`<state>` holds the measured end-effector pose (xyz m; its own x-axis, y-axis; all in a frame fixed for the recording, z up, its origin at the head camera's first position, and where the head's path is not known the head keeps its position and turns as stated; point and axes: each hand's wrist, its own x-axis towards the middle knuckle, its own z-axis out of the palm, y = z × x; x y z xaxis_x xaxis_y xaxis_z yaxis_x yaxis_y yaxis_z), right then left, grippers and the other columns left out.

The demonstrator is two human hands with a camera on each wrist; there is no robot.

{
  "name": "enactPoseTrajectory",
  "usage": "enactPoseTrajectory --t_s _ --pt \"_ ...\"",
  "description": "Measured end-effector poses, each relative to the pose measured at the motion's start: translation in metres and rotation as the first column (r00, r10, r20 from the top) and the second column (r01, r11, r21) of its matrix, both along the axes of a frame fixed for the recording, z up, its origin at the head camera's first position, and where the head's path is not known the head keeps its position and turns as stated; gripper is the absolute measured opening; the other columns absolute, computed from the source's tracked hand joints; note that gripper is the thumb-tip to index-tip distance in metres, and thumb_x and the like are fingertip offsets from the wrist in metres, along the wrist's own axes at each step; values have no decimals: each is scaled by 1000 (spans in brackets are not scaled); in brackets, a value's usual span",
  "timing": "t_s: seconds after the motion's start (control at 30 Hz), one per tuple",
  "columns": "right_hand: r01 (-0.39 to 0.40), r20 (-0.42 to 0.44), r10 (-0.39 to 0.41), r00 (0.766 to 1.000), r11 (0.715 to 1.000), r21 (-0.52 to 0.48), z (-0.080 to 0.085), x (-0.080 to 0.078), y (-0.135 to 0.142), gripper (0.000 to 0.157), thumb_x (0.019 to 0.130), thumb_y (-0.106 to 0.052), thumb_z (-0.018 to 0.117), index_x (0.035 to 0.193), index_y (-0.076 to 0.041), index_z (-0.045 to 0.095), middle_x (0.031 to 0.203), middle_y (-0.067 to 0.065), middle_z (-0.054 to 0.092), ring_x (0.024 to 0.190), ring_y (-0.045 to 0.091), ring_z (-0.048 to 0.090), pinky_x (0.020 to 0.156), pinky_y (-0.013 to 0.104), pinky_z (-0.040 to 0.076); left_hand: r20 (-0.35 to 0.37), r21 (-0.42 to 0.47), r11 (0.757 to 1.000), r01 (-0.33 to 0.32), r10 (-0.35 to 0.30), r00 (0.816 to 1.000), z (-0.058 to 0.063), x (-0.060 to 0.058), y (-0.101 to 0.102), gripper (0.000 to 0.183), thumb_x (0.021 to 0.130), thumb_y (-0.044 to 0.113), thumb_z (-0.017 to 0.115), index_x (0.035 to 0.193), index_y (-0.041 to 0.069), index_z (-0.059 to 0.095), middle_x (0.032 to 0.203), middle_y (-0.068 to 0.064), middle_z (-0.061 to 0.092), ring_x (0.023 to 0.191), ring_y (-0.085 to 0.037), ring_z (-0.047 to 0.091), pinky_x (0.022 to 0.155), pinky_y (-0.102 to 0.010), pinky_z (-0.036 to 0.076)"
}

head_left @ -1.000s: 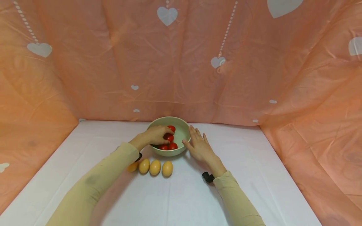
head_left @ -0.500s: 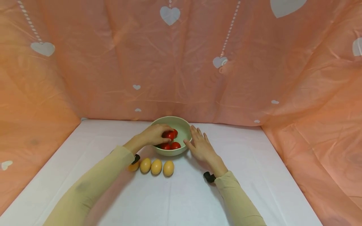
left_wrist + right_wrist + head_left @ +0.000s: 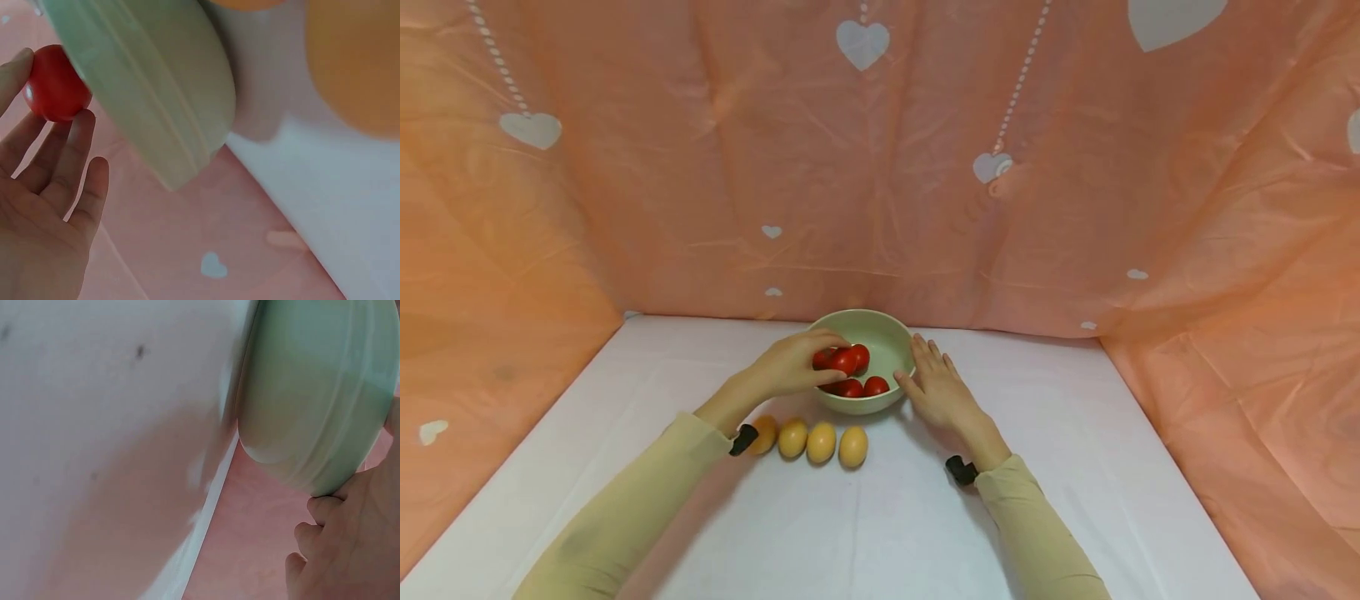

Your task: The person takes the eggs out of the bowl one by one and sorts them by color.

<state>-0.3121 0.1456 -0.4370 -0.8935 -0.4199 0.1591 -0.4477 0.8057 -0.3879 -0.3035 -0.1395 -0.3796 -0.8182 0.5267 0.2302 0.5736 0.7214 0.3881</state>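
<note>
Your left hand (image 3: 790, 365), thumb and fingertips moderately spread, pinches one red tomato (image 3: 59, 83) at the left side of the pale green bowl (image 3: 891, 340), centre of the head view, among more red tomatoes (image 3: 876, 386). Your right hand (image 3: 942, 393), fingers extended and grasping nothing, touches the bowl's right side; four tan eggs (image 3: 822, 443) stand in a row on the white tabletop (image 3: 880, 533), lower centre.

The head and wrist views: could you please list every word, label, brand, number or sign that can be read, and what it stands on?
No readable word, label, brand or number shows.
Backdrop: printed hearts; faint curly marks by one are too blurred to read.
Bowl: none visible.
</note>
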Motion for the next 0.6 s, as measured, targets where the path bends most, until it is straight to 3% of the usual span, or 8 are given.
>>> enactPoseTrajectory --t_s 0.17,0.4,0.6 --pt "0 1 0 1000 1000 0 0 0 0 76 110 -48 37 165 0 16 172 16 16 158 39 13 127 56 13 -33 67 998 -4 6 999 3 14 -12 48 90 29 83 131 10 69 132 -6 68 114 -27 65 102 -51 52" --pt "0 1 0 1000 1000 -3 0 0 0 76 111 -49 36 165 0 16 172 16 16 158 39 13 127 56 13 -71 146 989 16 -5 997 0 30 -31 51 87 23 86 132 6 69 120 -3 69 101 -22 64 81 -40 53" --pt "-2 2 2 1000 1000 -9 0 1 0 76 111 -48 37 165 0 16 172 16 16 158 39 14 127 57 12 -78 195 981 8 8 997 -5 46 -45 50 85 18 88 130 5 69 122 -5 69 104 -22 64 90 -49 55"
